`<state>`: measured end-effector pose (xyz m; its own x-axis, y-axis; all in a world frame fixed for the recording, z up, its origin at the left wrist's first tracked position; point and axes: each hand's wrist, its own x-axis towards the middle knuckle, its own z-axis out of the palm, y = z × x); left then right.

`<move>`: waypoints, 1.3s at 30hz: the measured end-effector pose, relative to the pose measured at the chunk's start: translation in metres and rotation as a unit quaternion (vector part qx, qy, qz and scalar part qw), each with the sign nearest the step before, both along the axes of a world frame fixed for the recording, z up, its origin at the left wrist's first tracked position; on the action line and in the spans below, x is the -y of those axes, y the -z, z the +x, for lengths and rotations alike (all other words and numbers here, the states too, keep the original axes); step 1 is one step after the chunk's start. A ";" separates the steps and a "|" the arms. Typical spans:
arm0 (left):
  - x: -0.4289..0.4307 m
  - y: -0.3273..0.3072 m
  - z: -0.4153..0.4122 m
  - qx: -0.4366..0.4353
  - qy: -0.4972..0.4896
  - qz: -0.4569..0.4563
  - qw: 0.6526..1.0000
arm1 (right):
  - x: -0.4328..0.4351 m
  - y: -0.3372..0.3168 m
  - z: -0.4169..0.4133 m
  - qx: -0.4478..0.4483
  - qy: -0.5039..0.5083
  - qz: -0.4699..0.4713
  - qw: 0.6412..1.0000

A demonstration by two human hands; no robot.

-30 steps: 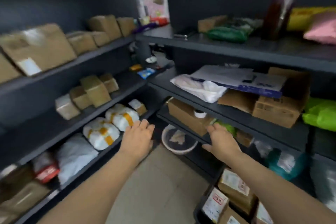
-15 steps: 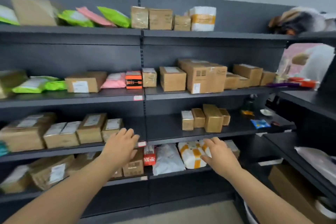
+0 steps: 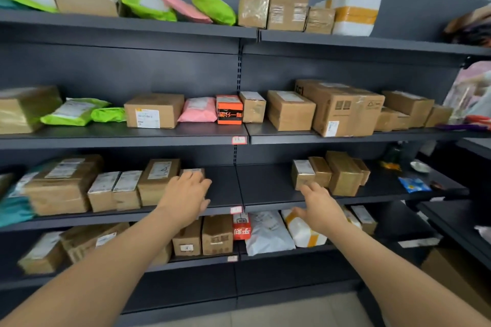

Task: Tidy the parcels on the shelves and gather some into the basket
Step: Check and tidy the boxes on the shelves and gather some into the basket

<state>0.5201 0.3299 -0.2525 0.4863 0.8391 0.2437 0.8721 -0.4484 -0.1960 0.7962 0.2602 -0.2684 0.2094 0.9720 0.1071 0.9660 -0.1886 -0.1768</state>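
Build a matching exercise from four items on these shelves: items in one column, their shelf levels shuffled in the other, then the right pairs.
Items
1. white foam box with yellow tape
2. orange-and-black box
3. blue packet
4. white plastic mailer bag

Shelves
A. second shelf from the top
B. lowest visible shelf
C. top shelf
D. third shelf from the top

Pairs: 1-C, 2-A, 3-D, 4-B
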 end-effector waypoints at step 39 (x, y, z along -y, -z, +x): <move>-0.269 0.195 0.270 0.087 0.019 -0.257 0.962 | -0.333 0.207 0.218 -0.055 0.140 -0.034 0.988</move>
